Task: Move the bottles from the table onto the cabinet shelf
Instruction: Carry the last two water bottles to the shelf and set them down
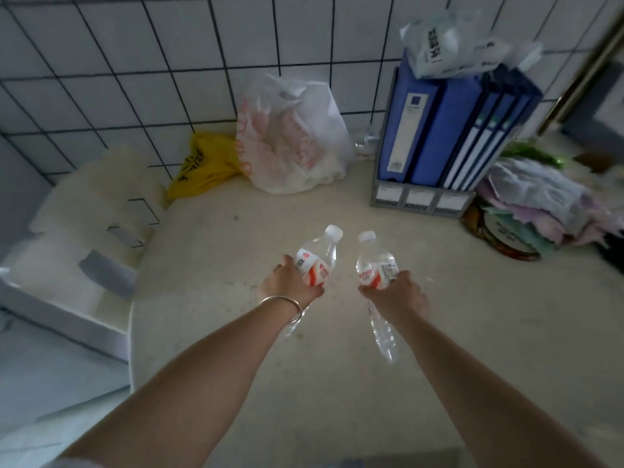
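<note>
1. Bottles: two clear plastic water bottles with white caps and red-and-white labels, both held up over the table (pixel 337 383), one in each of your hands.
2. Left bottle (pixel 317 261): cap points up and slightly right, label faces the camera, lower body hidden behind your hand and wrist.
3. Right bottle (pixel 376 265): cap points up, tilted a little left; its clear lower body shows below your hand, reaching back toward you.
4. Left hand (pixel 287 282): fingers wrapped tight around the left bottle at the label. A thin metal bracelet (pixel 282 304) sits on that wrist.
5. Right hand (pixel 396 293): closed around the middle of the right bottle, just under the label.
6. Your two hands are side by side, near each other but not touching; the bottles do not touch either.
7. Table: pale, speckled top, bare right under the bottles.
8. Far side, against the tiled wall (pixel 135 62): a white plastic bag with red print (pixel 290 136), and a yellow bag (pixel 206 163) just left of it, touching it.
9. Far right: blue binders (pixel 449 126) standing upright in a grey file rack (pixel 418 197), with a crumpled clear bag (pixel 452 45) on top.
10. Right edge: a messy pile of cloths (pixel 540 197) beside the rack.
11. Left: white foam packing (pixel 84 231) lying beside the table edge.
12. Cabinet shelf: can't tell where it is.
</note>
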